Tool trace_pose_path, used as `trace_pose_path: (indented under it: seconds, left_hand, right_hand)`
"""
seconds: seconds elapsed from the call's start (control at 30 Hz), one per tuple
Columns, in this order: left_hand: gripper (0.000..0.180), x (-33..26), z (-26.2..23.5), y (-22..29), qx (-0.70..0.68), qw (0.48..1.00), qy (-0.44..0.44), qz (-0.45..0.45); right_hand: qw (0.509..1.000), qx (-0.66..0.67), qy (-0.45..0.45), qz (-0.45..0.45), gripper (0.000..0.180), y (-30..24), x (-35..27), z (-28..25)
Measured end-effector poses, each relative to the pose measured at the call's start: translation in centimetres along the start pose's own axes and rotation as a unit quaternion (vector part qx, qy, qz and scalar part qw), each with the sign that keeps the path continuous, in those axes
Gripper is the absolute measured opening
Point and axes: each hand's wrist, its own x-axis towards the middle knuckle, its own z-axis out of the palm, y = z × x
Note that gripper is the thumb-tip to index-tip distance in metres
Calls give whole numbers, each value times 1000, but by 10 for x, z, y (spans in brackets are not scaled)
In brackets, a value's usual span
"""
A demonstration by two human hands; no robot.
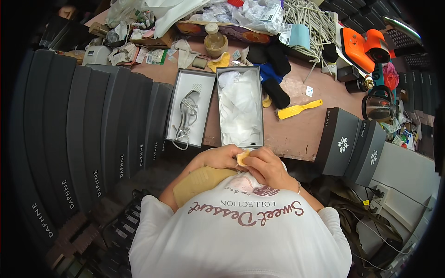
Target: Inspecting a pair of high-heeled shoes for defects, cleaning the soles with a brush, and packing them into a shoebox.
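Close to my chest, my left hand (225, 156) and my right hand (265, 165) come together with bent fingers around a small yellow-orange scrap of cloth (242, 159). A flat tan piece (199, 183), rounded somewhat like a shoe sole, lies along my left forearm; its inner end is hidden by my hands. Just beyond my left hand, a silver strappy sandal (187, 116) lies in an open shoe box (202, 104). Beside it, straight past my hands, a second open box (261, 106) holds crumpled white tissue paper (240, 111).
Stacked dark shoe boxes (102, 129) line the left; two more (340, 141) stand at the right. On the table lie a yellow shoehorn-like tool (300, 109), black cloth items (278, 95), a bottle (214, 39), an orange device (357, 48), a glass pot (378, 107) and many paper sticks (306, 23).
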Motion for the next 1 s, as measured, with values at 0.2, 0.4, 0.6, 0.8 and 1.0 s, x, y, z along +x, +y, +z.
trace_pose_path:
  seconds: [0.2,0.4,0.6,0.8,1.0]
  left_hand:
    - [24,3,-4,-3,-8,1000,-2,19]
    - [18,3,-2,2,15,1000,-11,-3]
    - [20,3,-1,1,-17,1000,-3,-4]
    - [22,5,-5,-8,11,1000,-18,20]
    - [19,0,2,9,1,1000,9,13]
  right_hand:
    - [999,-10,15,29,30,4,-18,-2]
    - [999,-22,-34,8,30,-2,-2,-8]
    - [999,-27,33,1,28,-3,-4,-8]
    - [999,-30,-32,10,29,0,-11,-11]
    - [1000,-27,-10,6,28,-6,1,-7]
